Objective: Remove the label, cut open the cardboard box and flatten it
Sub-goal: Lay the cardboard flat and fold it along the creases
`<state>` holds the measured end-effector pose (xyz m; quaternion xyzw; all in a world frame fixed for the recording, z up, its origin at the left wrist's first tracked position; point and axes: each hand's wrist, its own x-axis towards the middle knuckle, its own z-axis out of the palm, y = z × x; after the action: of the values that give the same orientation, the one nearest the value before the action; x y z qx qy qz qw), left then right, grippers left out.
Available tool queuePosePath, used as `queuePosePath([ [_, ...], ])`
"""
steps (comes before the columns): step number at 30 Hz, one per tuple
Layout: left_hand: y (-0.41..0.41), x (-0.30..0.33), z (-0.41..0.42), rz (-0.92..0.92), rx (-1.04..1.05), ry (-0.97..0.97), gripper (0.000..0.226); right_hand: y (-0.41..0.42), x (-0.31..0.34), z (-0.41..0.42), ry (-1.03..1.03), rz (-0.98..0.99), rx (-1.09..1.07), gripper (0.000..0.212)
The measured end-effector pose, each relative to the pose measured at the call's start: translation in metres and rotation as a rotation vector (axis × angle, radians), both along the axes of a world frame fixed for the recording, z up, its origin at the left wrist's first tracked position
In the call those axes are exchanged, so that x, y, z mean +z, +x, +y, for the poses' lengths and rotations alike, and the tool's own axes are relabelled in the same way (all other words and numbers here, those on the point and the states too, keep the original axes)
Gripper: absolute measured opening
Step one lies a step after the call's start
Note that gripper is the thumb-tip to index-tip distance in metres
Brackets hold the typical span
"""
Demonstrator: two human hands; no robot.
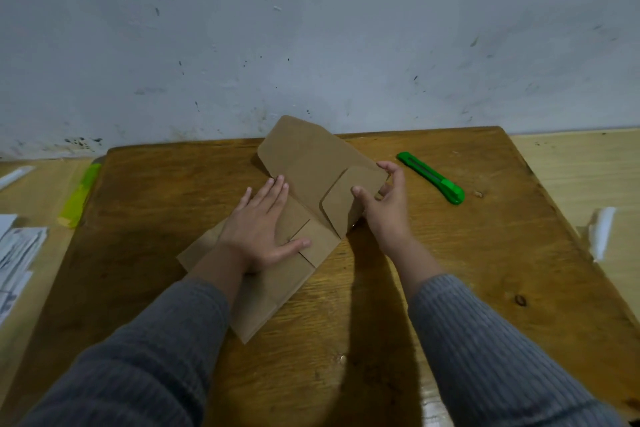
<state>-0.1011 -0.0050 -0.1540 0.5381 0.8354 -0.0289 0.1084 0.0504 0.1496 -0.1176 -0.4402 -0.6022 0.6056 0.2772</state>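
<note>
Two hands are working the cardboard box (277, 274), which is lying mostly flattened near the middle of the wooden counter (450, 270), its far portion still standing up toward the wall (311, 28). The left hand (263, 229) is lying spread and palm-down on the flat panels, pinning them. The right hand (384, 208) is curling loosely around the edge of the raised part, thumb resting on a rounded flap (346, 201), fingers behind; it is cupping rather than pinching tightly. A green utility knife (431, 177) is lying apart to the right, near the right hand; whether its blade is extended cannot be told. No label is showing on the visible faces. Flattening appears to be nearly done. Risks noted: the raised section is likely springing back if the creases are not pressed firmly; uneven pressure could be tearing the flap at its fold; the sheet could be sliding on the smooth counter; a sweeping right forearm could be knocking the knife.
</note>
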Motion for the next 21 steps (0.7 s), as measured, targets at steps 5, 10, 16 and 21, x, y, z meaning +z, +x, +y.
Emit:
queuePosePath([
  [5, -0.005, 0.004, 0.002, 0.019, -0.076, -0.022, 0.112, 0.006, -0.002, -0.016, 0.207, -0.028, -0.089, 0.057],
  [10, 0.018, 0.01, 0.004, 0.152, 0.137, -0.11, 0.093, 0.004, 0.015, -0.043, 0.403, -0.101, -0.109, 0.055],
  [16, 0.037, 0.009, -0.025, 0.044, 0.326, 0.029, 0.067, 0.02, 0.012, -0.081, 0.617, -0.095, 0.02, 0.059],
  [21, 0.034, 0.009, -0.037, -0.044, 0.259, 0.084, 0.069, 0.027, 0.014, -0.106, 0.831, -0.136, 0.185, 0.063],
])
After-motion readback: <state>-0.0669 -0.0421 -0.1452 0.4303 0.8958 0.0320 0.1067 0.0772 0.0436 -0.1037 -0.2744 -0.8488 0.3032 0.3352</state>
